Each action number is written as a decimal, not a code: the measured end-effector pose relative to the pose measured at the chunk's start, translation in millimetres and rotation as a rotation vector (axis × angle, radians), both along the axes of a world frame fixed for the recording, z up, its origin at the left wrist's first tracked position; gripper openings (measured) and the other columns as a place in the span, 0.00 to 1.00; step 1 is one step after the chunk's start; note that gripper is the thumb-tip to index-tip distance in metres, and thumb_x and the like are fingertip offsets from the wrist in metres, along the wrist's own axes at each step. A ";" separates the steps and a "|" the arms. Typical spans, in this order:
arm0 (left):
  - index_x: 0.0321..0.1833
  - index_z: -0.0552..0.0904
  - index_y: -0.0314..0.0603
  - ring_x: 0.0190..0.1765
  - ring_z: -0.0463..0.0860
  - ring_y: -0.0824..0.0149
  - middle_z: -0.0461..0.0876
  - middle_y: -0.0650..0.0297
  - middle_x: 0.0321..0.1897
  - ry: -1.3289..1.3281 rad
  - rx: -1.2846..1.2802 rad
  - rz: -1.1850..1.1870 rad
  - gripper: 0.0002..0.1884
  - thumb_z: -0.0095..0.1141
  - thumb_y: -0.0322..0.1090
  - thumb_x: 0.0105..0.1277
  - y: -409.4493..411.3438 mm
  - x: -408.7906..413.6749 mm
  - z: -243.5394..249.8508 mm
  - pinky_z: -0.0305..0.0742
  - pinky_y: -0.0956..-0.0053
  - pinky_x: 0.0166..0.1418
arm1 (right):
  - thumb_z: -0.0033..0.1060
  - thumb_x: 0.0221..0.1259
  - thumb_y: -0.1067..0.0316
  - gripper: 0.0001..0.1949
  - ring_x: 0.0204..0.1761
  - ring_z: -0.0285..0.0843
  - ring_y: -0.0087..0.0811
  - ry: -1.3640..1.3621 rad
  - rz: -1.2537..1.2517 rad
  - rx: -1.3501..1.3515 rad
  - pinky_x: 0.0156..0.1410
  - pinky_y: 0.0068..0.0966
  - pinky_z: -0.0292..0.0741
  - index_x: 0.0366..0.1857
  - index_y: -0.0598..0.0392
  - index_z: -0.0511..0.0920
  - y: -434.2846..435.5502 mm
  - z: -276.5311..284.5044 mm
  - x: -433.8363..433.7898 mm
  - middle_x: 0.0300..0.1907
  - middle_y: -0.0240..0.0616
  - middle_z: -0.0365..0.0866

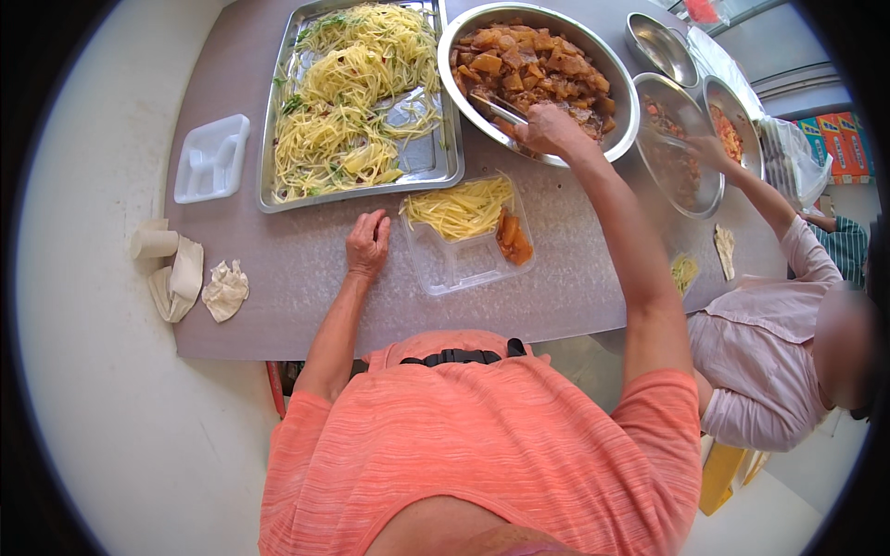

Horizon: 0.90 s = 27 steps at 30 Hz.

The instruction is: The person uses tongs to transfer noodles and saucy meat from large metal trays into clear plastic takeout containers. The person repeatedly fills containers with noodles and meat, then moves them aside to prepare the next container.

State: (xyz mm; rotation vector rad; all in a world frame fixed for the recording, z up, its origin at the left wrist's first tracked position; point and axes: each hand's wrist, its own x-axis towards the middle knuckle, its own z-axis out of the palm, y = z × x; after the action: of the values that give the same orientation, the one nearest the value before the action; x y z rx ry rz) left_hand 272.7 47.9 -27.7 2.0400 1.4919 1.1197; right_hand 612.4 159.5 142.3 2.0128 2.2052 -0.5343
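Note:
My right hand (551,131) grips metal tongs (497,109), their tips down among brown braised chunks (535,59) in a big steel bowl (629,118). My left hand (368,242) rests on the table with loosely bent fingers and nothing visible in it. Just right of it lies a clear plastic compartment tray (455,274). Yellow shredded vegetable (462,208), probably potato, fills its large far section, and a few braised chunks (513,240) sit in its right section. Beyond it, a rectangular steel pan (424,156) holds a heap of the same shreds (341,111).
An unfilled white compartment tray (211,160) lies at left, above a paper roll (154,243) and crumpled paper (226,288). At right, a co-worker's hand (709,151) reaches over a steel bowl of food (710,198), near other steel bowls (664,52).

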 end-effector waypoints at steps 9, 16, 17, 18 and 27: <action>0.44 0.81 0.40 0.29 0.79 0.57 0.77 0.57 0.29 0.001 -0.011 0.007 0.08 0.57 0.32 0.64 -0.4 0.1 -1.6 0.74 0.66 0.33 | 0.54 0.59 0.55 0.22 0.15 0.74 0.33 0.335 -0.169 -0.191 0.25 0.33 0.72 0.16 0.65 0.78 -12.6 4.4 38.0 0.15 0.43 0.76; 0.44 0.81 0.41 0.30 0.80 0.57 0.78 0.57 0.30 0.024 -0.017 0.020 0.08 0.58 0.32 0.64 -1.2 -0.3 -2.1 0.75 0.66 0.33 | 0.56 0.65 0.55 0.20 0.11 0.68 0.22 0.756 -0.411 -0.221 0.15 0.24 0.65 0.20 0.62 0.78 -29.1 4.7 44.7 0.14 0.33 0.73; 0.44 0.81 0.40 0.30 0.80 0.57 0.78 0.57 0.31 0.023 -0.023 0.019 0.08 0.58 0.32 0.64 -1.5 0.7 -1.4 0.75 0.66 0.33 | 0.56 0.65 0.54 0.20 0.11 0.68 0.22 0.817 -0.437 -0.218 0.14 0.23 0.64 0.21 0.61 0.78 -29.7 2.1 47.2 0.14 0.32 0.73; 0.44 0.81 0.40 0.30 0.80 0.57 0.78 0.57 0.31 0.023 -0.028 0.018 0.08 0.58 0.32 0.64 -1.7 0.9 -0.9 0.75 0.66 0.33 | 0.56 0.65 0.54 0.20 0.12 0.68 0.22 0.823 -0.454 -0.213 0.14 0.22 0.64 0.22 0.62 0.78 -29.5 -1.2 49.3 0.15 0.32 0.73; 0.44 0.80 0.41 0.30 0.80 0.56 0.78 0.57 0.31 0.027 -0.018 0.024 0.07 0.57 0.32 0.64 -2.9 -0.5 -3.1 0.75 0.66 0.33 | 0.54 0.68 0.55 0.20 0.13 0.67 0.20 0.961 -0.523 -0.108 0.14 0.20 0.62 0.23 0.62 0.78 -41.8 5.9 45.9 0.16 0.31 0.72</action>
State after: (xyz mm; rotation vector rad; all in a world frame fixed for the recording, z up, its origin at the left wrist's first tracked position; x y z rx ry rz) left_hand 272.2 45.1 -30.8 2.0381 1.5375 1.0888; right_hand 658.3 117.7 148.3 2.5923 1.8399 -1.9707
